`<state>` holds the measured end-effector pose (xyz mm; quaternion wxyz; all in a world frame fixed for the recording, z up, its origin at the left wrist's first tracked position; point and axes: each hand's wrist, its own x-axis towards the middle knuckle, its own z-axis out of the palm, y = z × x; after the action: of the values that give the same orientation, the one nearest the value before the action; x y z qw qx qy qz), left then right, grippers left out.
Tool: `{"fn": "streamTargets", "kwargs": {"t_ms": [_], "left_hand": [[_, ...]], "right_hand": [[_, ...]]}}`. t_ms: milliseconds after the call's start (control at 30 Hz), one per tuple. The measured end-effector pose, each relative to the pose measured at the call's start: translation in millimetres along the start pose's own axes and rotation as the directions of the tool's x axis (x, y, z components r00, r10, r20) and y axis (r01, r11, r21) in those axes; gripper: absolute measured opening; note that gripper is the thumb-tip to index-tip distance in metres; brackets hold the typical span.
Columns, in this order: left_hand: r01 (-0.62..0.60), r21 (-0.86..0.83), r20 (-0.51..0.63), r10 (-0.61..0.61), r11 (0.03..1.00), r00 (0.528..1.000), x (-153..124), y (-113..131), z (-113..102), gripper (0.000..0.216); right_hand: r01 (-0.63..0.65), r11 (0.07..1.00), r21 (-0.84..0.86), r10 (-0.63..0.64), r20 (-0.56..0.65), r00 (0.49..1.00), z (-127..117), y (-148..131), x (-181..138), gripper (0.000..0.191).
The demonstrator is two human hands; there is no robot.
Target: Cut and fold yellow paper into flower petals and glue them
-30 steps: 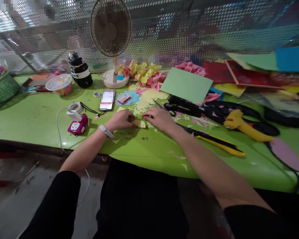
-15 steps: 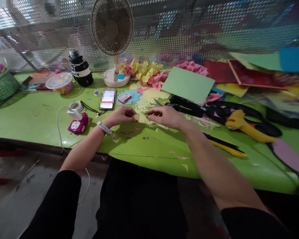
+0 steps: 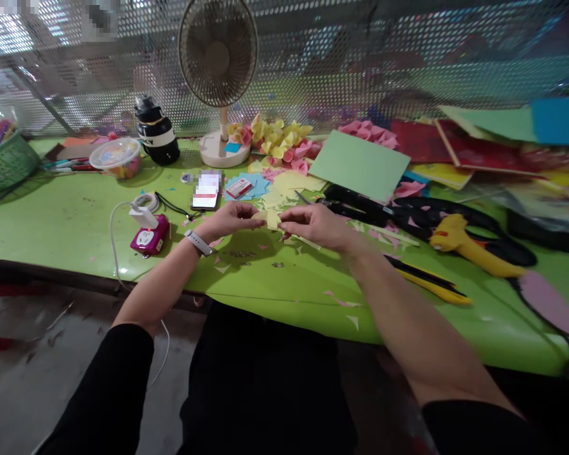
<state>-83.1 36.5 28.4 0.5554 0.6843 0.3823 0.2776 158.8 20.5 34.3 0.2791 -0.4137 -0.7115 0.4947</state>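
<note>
Between my two hands is a small piece of pale yellow paper point(image 3: 272, 219), held just above the green table. My left hand point(image 3: 234, 218), with a pale band on its wrist, pinches the paper's left edge. Thumb and fingers of my right hand point(image 3: 310, 224) are closed on its right edge. Small paper scraps lie under and around the hands. Behind them are a stack of pale yellow paper pieces point(image 3: 294, 184) and blue paper pieces point(image 3: 260, 184) with a small red-and-white box point(image 3: 239, 188) on top.
Scissors point(image 3: 360, 205), a yellow glue gun point(image 3: 469, 243) and a yellow-black cutter point(image 3: 431, 281) lie at right. A phone point(image 3: 207, 189), a purple power adapter point(image 3: 149, 235) with a white cable and a black bottle point(image 3: 157, 136) are left. A fan point(image 3: 218, 57) and folded paper flowers point(image 3: 279, 139) stand behind.
My right hand has moved slightly left and now grips the yellow paper's right edge. The paper has turned or bent between the fingers. The view has shifted a little.
</note>
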Motion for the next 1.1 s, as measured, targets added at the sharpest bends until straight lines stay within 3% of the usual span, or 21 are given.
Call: {"fn": "streamTargets", "kwargs": {"t_ms": [233, 467, 1100], "left_hand": [[0.065, -0.085, 0.017, -0.064, 0.994, 0.998, -2.2, 0.7, 4.3, 0.024], [0.040, -0.057, 0.015, -0.040, 0.998, 0.999, -3.2, 3.6, 5.6, 0.027], [0.050, -0.114, 0.055, -0.044, 0.992, 0.998, -4.1, 5.3, 2.5, 0.026]], "right_hand": [[0.010, 1.000, -0.013, -0.010, 0.002, 1.000, 4.5, 2.8, 2.3, 0.023], [0.009, 1.000, 0.008, -0.009, 0.014, 1.000, 2.9, 0.8, 0.9, 0.017], [0.026, 0.999, 0.035, -0.028, 0.058, 0.998, -1.0, -2.4, 0.0, 0.024]]}}
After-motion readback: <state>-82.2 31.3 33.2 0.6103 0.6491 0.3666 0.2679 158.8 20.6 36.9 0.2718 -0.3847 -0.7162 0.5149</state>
